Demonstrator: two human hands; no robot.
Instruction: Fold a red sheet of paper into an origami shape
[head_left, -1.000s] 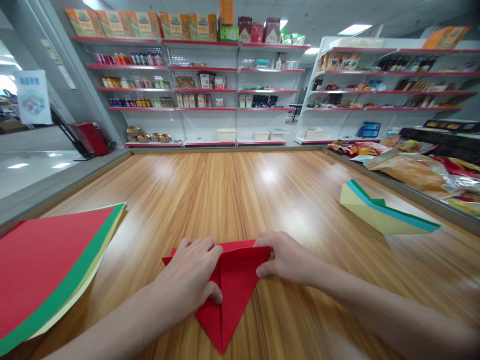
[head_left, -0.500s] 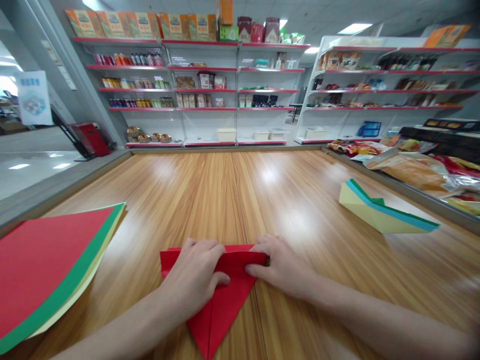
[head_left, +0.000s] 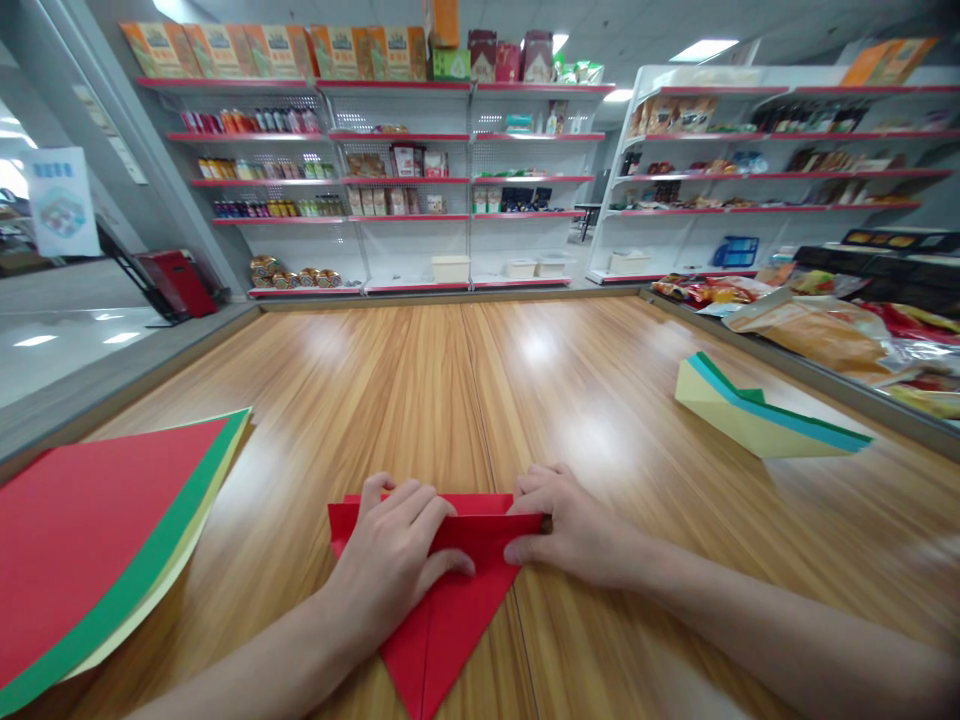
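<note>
A sheet of red paper, folded to a triangle pointing toward me, lies on the wooden table just in front of me. Along its far edge a strip stands turned up. My left hand lies over the left half, fingers curled over the strip and thumb pressed on the paper. At the right end of the strip, my right hand pinches the fold between thumb and fingers. Farther right stands a folded paper boat in cream, blue and green. Left of me rests a stack of coloured paper, red on top.
The wooden tabletop has a raised edge around it. Packaged snacks lie beyond its right edge. Stocked shelves stand behind, with a red box-like object and a sign at the left.
Both hands and the red paper sit slightly farther right in view. The turned-up strip looks narrower and more upright. Both hands keep their hold.
</note>
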